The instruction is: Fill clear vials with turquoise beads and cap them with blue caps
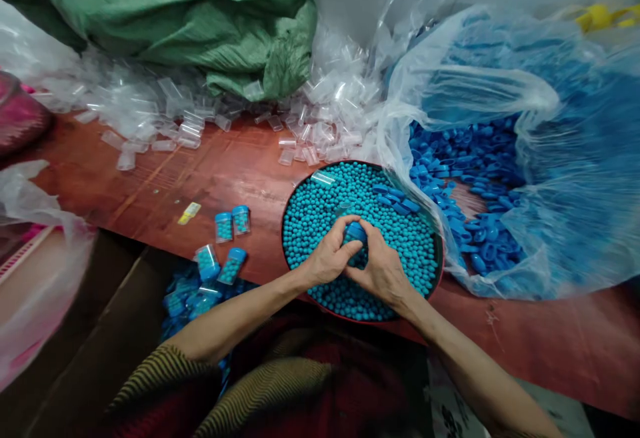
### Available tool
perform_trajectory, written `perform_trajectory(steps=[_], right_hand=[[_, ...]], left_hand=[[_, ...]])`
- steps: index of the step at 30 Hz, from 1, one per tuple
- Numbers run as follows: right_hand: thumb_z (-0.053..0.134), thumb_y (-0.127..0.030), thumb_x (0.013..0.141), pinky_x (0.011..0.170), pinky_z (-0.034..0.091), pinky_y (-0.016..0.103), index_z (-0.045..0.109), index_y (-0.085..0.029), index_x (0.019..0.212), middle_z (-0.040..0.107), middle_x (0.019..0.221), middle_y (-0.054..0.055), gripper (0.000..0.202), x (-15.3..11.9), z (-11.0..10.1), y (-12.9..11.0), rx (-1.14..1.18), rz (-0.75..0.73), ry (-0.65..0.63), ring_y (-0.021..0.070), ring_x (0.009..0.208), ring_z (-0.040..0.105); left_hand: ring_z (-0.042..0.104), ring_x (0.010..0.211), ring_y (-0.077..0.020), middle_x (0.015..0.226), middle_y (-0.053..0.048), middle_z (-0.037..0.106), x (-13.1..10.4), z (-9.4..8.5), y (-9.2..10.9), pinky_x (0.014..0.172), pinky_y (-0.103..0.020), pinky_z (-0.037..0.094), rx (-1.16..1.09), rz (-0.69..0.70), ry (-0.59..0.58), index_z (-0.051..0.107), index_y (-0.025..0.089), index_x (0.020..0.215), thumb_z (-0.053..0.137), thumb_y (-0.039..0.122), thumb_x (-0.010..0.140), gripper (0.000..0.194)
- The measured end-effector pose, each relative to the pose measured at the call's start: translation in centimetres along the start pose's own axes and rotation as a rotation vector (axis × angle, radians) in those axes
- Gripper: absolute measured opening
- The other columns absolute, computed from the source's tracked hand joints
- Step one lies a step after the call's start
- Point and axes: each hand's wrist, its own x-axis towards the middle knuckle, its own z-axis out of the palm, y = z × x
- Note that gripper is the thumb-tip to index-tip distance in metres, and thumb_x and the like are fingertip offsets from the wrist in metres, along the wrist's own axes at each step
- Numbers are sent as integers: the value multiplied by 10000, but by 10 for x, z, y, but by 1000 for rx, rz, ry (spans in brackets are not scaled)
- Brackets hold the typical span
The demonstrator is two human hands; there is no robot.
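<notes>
Over a round tray (442, 258) full of small turquoise balls (320, 225), both my hands meet around one small clear container with a blue cap (355, 231). My left hand (333, 248) is closed on it from the left, thumb across its side. From the right, my right hand (383, 268) grips the same container, fingers at the cap. Much of its body is hidden by my fingers. A few loose blue caps (395, 198) and a clear empty tube (323, 178) lie on the balls. Left of the tray are several filled, blue-capped containers (233, 266).
A clear plastic bag (465, 78) of blue caps (485, 231) lies open on the right. Clear tubes (330, 125) are heaped along the back of the red table (165, 205), beside a green sack (200, 25). More filled containers (187, 301) sit below the front edge.
</notes>
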Motion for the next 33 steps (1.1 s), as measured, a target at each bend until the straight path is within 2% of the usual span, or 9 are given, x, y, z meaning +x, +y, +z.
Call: perform_trajectory(steps=[5, 7, 12, 17, 20, 23, 27, 31, 33], right_hand=[[649, -366, 667, 545, 538, 341, 426, -155, 1193, 626, 945, 101, 609, -8, 8, -4, 35, -13, 46, 231, 702, 655], [656, -366, 652, 532, 534, 335, 422, -154, 1185, 621, 927, 97, 620, -11, 12, -4, 48, -18, 72, 232, 705, 652], [659, -368, 672, 602, 556, 372, 357, -155, 1261, 606, 1025, 132, 695, -12, 18, -5, 62, 20, 170, 265, 827, 655], [649, -382, 744, 598, 568, 352, 250, -171, 1375, 567, 1152, 160, 776, -10, 17, -5, 107, 65, 107, 252, 868, 658], [672, -413, 748, 659, 582, 381, 165, -179, 1429, 544, 1199, 171, 881, -12, 17, -4, 98, 8, 49, 277, 958, 644], [673, -396, 760, 720, 581, 409, 98, -201, 1454, 506, 1265, 179, 922, -13, 17, -6, 61, -79, -40, 301, 1062, 606], [609, -348, 809, 607, 575, 383, 86, -175, 1450, 522, 1214, 196, 845, -9, 19, -12, -24, -128, -55, 290, 938, 639], [620, -384, 763, 505, 536, 363, 132, -110, 1413, 575, 1035, 165, 858, -5, 20, -18, -95, -148, -28, 269, 754, 640], [612, -397, 760, 500, 523, 353, 138, -91, 1401, 579, 1021, 162, 854, -3, 20, -23, -112, -147, -58, 257, 729, 636]], left_hand=[[476, 671, -102, 769, 24, 481, -11, 11, -1, 657, -237, 427, -114, -172, 75, 439, 160, 1062, 486, 241, 811, 268], [446, 627, -89, 730, 38, 454, -12, 13, -1, 616, -222, 407, -134, -186, 81, 439, 159, 1039, 487, 238, 809, 247], [483, 698, -95, 803, 22, 495, -7, 7, 1, 687, -229, 435, -150, -95, 38, 446, 165, 1076, 528, 250, 791, 309], [513, 678, -103, 838, 7, 517, -5, -1, 4, 631, -233, 458, -235, -114, -16, 405, 179, 1169, 548, 291, 782, 427], [501, 627, -99, 816, 11, 495, -9, -5, 3, 561, -229, 450, -231, -163, -22, 413, 179, 1125, 510, 326, 814, 357], [500, 696, -110, 823, 9, 495, -12, -13, 1, 642, -246, 456, -67, -93, -13, 459, 173, 1053, 487, 307, 840, 253], [513, 841, -133, 896, -8, 538, -14, -20, 3, 806, -271, 428, 104, -4, -25, 489, 167, 1006, 468, 277, 864, 181], [482, 747, -118, 799, 14, 496, -15, -16, 6, 720, -245, 418, 85, -33, 37, 478, 171, 931, 464, 319, 868, 161], [464, 712, -113, 765, 23, 475, -17, -15, 5, 696, -239, 416, 66, -44, 68, 474, 174, 907, 462, 333, 865, 164]])
